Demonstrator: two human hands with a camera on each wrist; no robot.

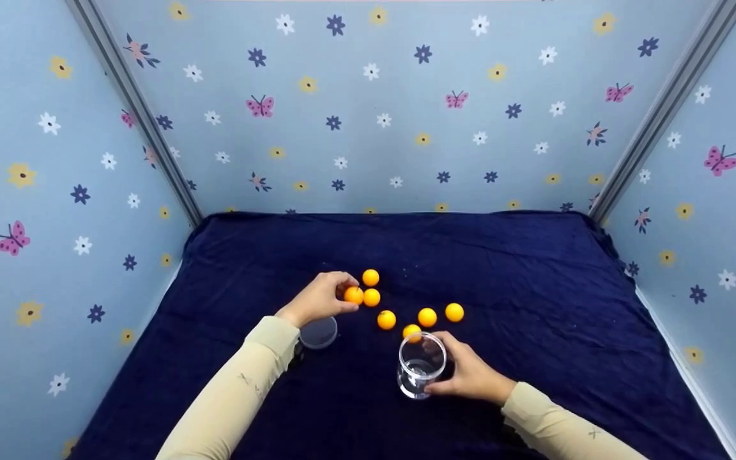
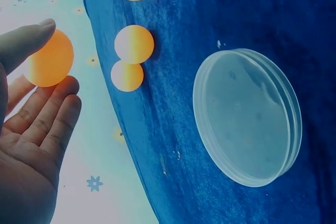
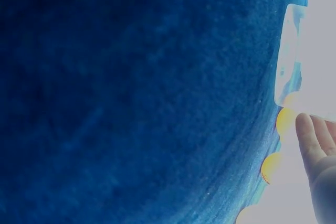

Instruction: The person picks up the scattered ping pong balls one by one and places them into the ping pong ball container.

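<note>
My left hand [image 1: 319, 299] pinches an orange table tennis ball [image 2: 55, 60] between thumb and fingertips, raised above the cloth in the left wrist view. A second orange ball [image 1: 372, 298] lies just right of it in the head view, with another ball [image 1: 370, 277] behind. Under the left forearm rests a clear round lid [image 2: 244, 119], flat on the cloth. My right hand [image 1: 470, 374] grips a clear plastic jar [image 1: 410, 378] from its right side, thumb in front and fingers behind. The jar's mouth faces up, and no ball shows inside. One ball [image 1: 411, 333] sits behind its rim, partly covered.
More orange balls lie between the hands: one [image 1: 386, 320] near the middle, another [image 1: 427, 317] beyond the jar, and one [image 1: 454, 312] farther right. A dark blue cloth [image 1: 521, 275] covers the table. Flower-patterned walls [image 1: 400, 83] enclose the back and both sides.
</note>
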